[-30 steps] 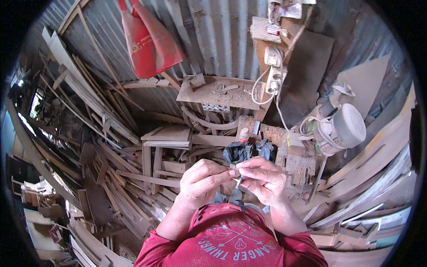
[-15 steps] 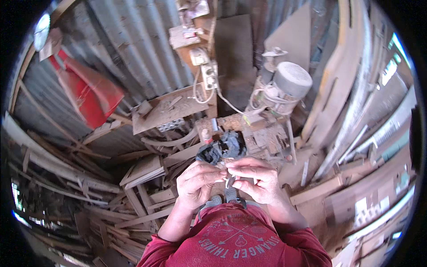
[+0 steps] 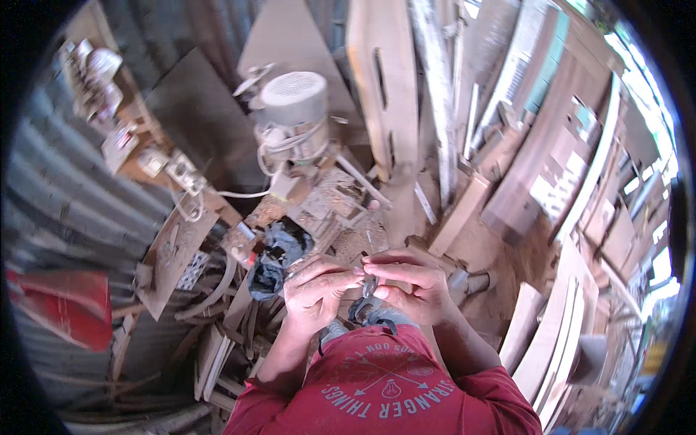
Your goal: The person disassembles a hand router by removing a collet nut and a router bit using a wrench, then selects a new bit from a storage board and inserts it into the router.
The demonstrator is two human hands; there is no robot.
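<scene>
Inside a cluttered workshop [image 3: 482,308] with a corrugated wall [image 3: 61,217] at far left and a round-topped machine [image 3: 293,109] beyond a dark bag [image 3: 279,254], pinching with left hand [image 3: 317,290] and right hand [image 3: 411,285] a small grey piece [image 3: 369,286] between them, near centre.

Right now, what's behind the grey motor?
A tan board stands behind the grey motor; its upper part shows past the motor's perforated cap. The motor covers the board's lower part, so I can't tell what else is back there.
</scene>
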